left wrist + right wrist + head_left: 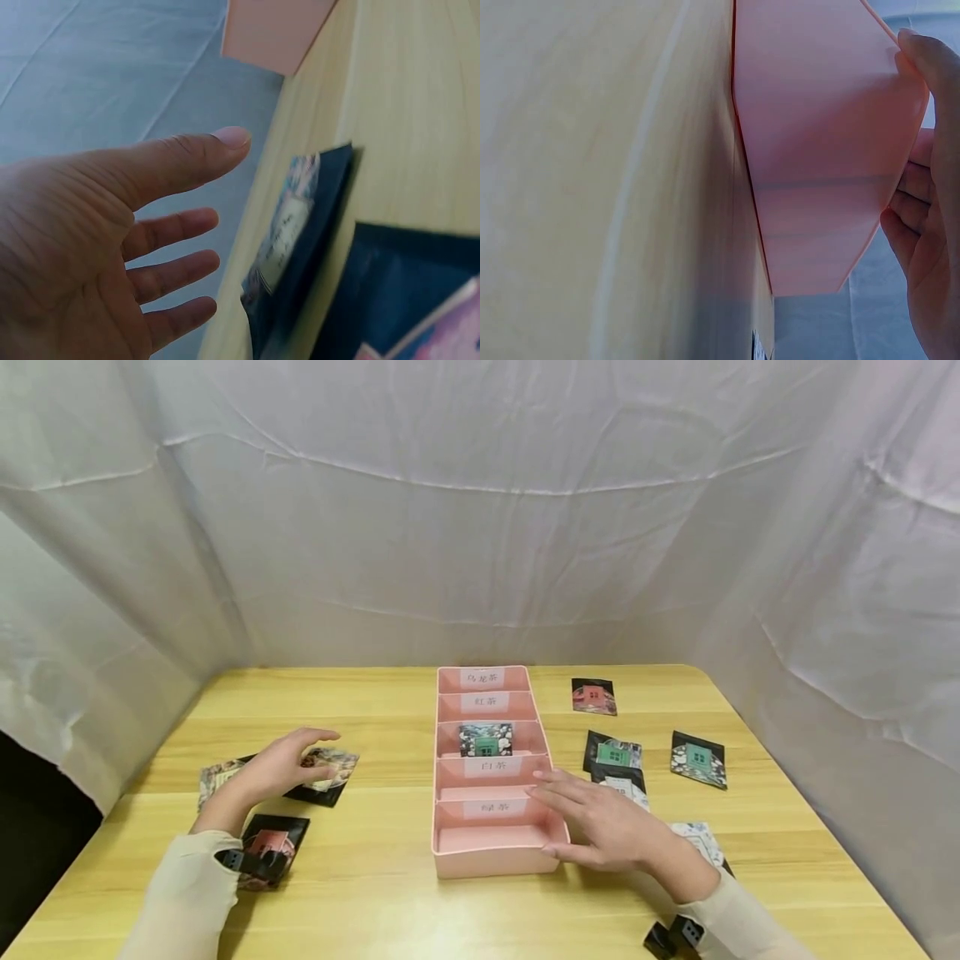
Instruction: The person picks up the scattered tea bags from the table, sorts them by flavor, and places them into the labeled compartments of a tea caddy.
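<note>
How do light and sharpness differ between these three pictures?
Head view: bright and warm, with pale glare on the table in front of the pink box; left wrist view: dimmer and bluer, print on the cream-labelled packet blurred; right wrist view: softly blurred, a shadow darkening the table beside the box.

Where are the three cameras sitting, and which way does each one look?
Head: on the person's head, looking forward and down at the table and pink box; the left grip, right grip and sleeves show.
Left wrist: on that wrist, looking past the left grip toward packets; its thumb and fingers show.
Right wrist: on that wrist, looking along the pink box's outer side; part of the right grip shows.
Shared: head and right wrist views both show the right grip at the pink box's rim.
</note>
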A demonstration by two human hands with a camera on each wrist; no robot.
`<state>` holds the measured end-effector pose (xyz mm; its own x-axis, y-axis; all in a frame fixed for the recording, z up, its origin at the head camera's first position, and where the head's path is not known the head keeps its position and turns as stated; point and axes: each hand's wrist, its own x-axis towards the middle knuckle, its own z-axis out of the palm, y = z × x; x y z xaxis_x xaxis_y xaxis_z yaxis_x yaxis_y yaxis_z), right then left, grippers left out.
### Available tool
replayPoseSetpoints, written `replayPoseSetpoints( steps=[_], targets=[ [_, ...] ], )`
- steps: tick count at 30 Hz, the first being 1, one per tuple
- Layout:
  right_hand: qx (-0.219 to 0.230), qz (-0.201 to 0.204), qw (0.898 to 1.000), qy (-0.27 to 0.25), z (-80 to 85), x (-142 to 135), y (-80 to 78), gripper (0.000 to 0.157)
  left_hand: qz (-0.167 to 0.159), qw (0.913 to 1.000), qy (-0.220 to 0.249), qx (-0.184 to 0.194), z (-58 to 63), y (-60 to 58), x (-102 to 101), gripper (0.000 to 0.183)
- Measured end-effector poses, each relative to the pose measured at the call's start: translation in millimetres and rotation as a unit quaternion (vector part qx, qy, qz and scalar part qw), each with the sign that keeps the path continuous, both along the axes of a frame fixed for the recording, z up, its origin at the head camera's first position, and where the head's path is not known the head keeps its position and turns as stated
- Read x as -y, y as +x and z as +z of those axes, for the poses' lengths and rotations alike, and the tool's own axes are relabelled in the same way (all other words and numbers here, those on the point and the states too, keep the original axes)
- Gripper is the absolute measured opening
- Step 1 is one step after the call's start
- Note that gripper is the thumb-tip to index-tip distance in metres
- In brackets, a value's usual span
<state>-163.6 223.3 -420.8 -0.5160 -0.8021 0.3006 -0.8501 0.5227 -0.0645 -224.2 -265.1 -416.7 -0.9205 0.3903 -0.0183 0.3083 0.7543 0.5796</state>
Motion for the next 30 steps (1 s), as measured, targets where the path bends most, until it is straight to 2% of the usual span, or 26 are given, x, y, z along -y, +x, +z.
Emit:
replayPoseSetpoints(
  steps=[12,19,30],
  targets=[
    [-0.01,0.005,1.0,0.0,-0.5,0,0.3,0.067,-0.011,0.9997,-0.015,0.018,-14.5,-4.0,10,0.071],
    [-0.011,0.004,1.0,-0.001,-1.6,1,0.2,0.067,-0.011,0.9996,-0.017,0.02,-21.8,-2.5,16,0.074],
    [-0.008,-0.001,1.0,0.0,-2.8,-1,0.9,0.067,-0.008,0.9989,-0.045,-0.005,-22.4,-3.3,15,0.073]
  ],
)
